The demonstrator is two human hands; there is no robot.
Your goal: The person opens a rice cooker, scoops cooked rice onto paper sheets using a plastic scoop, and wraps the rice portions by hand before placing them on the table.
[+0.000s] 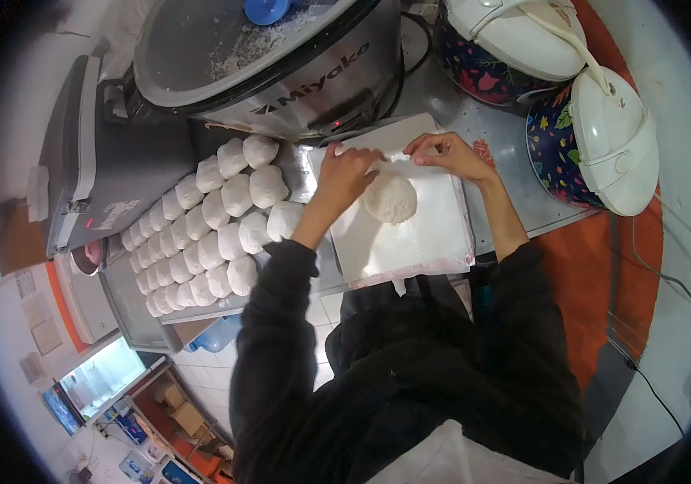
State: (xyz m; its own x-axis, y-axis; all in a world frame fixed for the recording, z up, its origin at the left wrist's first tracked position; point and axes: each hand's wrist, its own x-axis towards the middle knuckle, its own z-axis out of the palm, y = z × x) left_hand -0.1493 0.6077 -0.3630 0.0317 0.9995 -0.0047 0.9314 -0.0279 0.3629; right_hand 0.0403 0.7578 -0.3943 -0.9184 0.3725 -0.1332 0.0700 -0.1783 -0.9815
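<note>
A round mound of cooked rice [391,199] lies on the top sheet of a stack of white wrapping paper [394,254]. Just beyond the mound, the fingers of my left hand [351,173] are bent and pinched at the paper. My right hand [452,156] pinches the paper too, a short way to the right. Between the two sets of fingertips a bright bit of the sheet shows; my fingers partly hide its edge. To the left, several white paper-wrapped bundles [215,208] sit in rows on a metal tray [287,278].
A large Miyako rice cooker [313,81], with rice and a blue scoop [266,10] inside, stands beyond the paper. At right are two dark floral rice containers [555,141] with white lids. A dark grey box-like appliance [140,153] stands behind the bundles. Cables hang at far right.
</note>
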